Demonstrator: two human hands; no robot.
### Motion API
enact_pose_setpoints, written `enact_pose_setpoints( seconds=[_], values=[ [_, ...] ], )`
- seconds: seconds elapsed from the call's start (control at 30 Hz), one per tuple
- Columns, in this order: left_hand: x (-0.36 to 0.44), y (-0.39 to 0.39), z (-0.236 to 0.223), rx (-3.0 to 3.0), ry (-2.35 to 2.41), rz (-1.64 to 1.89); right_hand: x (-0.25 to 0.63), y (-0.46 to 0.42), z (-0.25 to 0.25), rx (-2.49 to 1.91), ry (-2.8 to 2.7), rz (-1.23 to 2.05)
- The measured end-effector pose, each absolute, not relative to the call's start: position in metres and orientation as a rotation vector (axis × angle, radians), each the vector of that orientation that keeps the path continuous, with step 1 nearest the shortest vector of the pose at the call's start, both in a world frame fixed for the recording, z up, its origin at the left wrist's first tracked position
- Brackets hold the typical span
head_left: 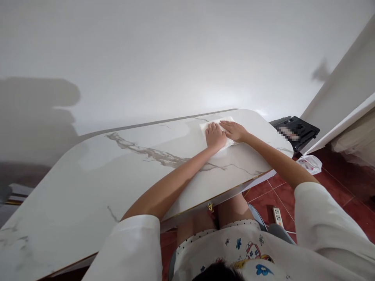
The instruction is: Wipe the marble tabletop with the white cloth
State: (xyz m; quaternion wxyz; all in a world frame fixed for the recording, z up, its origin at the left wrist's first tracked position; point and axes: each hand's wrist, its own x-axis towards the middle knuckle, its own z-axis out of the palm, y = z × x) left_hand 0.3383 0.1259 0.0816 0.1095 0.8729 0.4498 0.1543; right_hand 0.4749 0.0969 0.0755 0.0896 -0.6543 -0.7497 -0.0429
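Cloth, white, thin, one piece: spread on the far right part of the worktop, short of the rounded end; whether fabric or paper cannot be told. Left hand, bare: palm down upon the cloth, fingers slightly parted and a little bent, pressing rather than pinching. Right hand, bare: laid on the cloth from the right, fingers extended and close together, flat, not closed round anything; its inner side meets the left hand near the thumb. Worktop, white, marbled with grey-brown veins, corners rounded, gold-coloured line along the near edge; the broadest vein runs diagonally to the left of the cloth and passes towards the left forearm. Knob, gold-coloured, one: beneath the near edge, above the person's lap. Wall, pale, plain: behind the worktop, with a large shadow at left. Black item, flat-topped, partly pixelated: beyond the right end of the worktop. Plastic bag, whitish, translucent: below it, near the floor. Floor, red tile with pale joints. Power strip, white: on the floor, right of the person's knees. Garment, white, with blue flowers and dotted trim: across the lap. Sleeves, white, short: one on each arm.
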Motion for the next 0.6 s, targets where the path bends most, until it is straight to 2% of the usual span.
enact_pose_setpoints(
  seconds=[0.27, 0.6],
  values=[
    [0.342, 0.198, 0.08, 2.647, 1.32, 0.488, 0.474, 0.168, 0.075, -1.966, -2.162, -0.111],
    [0.38, 0.233, 0.076, 2.627, 1.4, 0.523, 0.504, 0.208, 0.08, -1.982, -2.141, -0.051]
  ],
)
